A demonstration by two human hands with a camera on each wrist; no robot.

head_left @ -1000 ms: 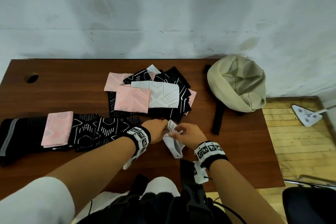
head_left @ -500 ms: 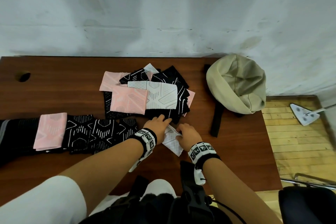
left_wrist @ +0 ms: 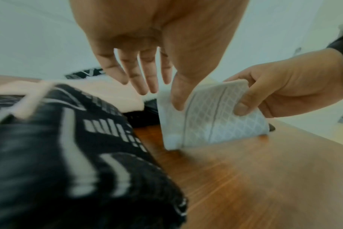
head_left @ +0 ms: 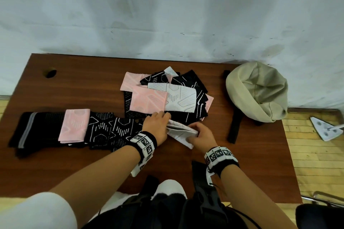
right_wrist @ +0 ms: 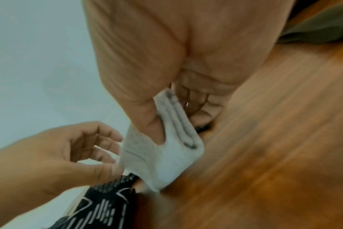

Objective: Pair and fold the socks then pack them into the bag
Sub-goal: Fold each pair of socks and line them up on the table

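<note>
The right hand (head_left: 202, 136) pinches the folded white sock pair (head_left: 181, 132) between thumb and curled fingers, standing it on edge on the bench (head_left: 251, 154) to keep the fold tight; the left hand (head_left: 158, 126), fingers loosely straight, steadies it, thumb pressing, with the open beige bag (head_left: 257, 92) waiting well apart

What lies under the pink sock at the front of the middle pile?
The pink sock overlaps the white patterned sock on its right edge and black patterned socks below. A second pink sock shows behind it. Whatever lies directly beneath its middle is covered.
</note>
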